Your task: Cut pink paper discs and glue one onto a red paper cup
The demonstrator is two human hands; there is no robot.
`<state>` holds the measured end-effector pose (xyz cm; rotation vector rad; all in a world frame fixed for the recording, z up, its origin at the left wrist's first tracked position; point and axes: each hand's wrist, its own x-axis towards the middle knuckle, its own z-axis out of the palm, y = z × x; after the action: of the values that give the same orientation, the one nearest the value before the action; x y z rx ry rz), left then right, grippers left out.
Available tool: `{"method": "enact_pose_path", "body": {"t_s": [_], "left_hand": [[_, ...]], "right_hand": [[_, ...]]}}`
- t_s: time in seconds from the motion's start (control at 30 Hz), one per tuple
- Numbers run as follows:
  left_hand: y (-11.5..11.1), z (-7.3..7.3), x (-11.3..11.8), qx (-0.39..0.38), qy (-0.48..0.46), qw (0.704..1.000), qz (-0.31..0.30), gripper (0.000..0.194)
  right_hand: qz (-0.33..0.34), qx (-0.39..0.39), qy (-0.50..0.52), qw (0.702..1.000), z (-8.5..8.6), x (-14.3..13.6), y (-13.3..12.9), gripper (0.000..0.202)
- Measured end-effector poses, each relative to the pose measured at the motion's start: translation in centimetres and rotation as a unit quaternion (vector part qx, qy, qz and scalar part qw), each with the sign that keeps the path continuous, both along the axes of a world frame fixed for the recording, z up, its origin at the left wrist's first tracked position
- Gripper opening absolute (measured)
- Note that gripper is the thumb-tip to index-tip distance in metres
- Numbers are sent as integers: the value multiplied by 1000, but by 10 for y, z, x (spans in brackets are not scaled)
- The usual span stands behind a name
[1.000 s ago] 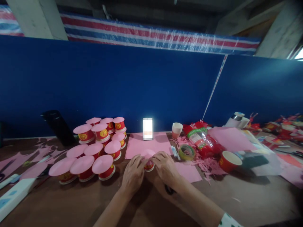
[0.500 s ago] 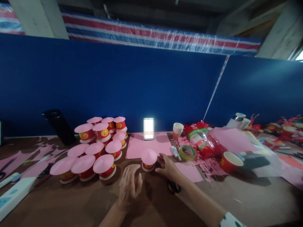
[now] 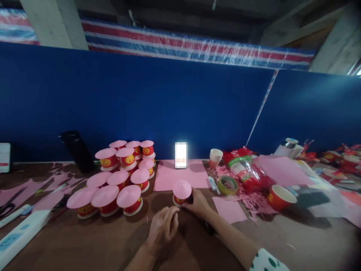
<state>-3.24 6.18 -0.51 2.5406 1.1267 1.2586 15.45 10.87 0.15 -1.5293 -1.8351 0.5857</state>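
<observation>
Curling loosely and empty, the left hand [image 3: 163, 227] lies just before the pink-topped cup [image 3: 182, 189], which the right hand [image 3: 199, 204] touches, its closure unclear; seemingly finished topped cups [image 3: 129, 197] stand left of it, an untopped red cup [image 3: 275, 200] right, pink sheets [image 3: 166, 181] behind.

And here, left of the hands [image 3: 180, 216], topped cups [image 3: 129, 197] crowd the table [image 3: 180, 250], flask [image 3: 77, 152] behind them; beyond the hands, stacked paper [image 3: 182, 178]; to the right, tape [image 3: 228, 185] beside shreds [image 3: 255, 201].
</observation>
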Motion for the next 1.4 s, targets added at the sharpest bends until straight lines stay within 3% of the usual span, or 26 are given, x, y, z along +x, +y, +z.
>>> {"method": "enact_pose_path", "body": {"t_s": [0.17,0.33,0.5,0.63,0.8,1.0,1.4], "left_hand": [[1,-1,3,-32,26,999,-7,19],[3,-4,3,-60,38,997,7,20],[4,0,3,-90,23,996,-3,19],[4,5,3,-108,1,994,-5,19],[5,5,4,-109,-27,994,-13,19],[6,3,2,-126,-23,991,-26,17],[9,5,3,-89,-12,995,-34,11]], "right_hand": [[-16,4,30,999,3,-3,0,54],[9,38,105,994,35,-13,5,53],[24,94,82,992,68,-42,42,50],[35,96,47,994,79,-79,83,51],[9,102,-24,994,82,-124,119,54],[-6,98,-89,991,74,-158,141,57],[-1,84,-102,991,67,-170,157,54]]}}
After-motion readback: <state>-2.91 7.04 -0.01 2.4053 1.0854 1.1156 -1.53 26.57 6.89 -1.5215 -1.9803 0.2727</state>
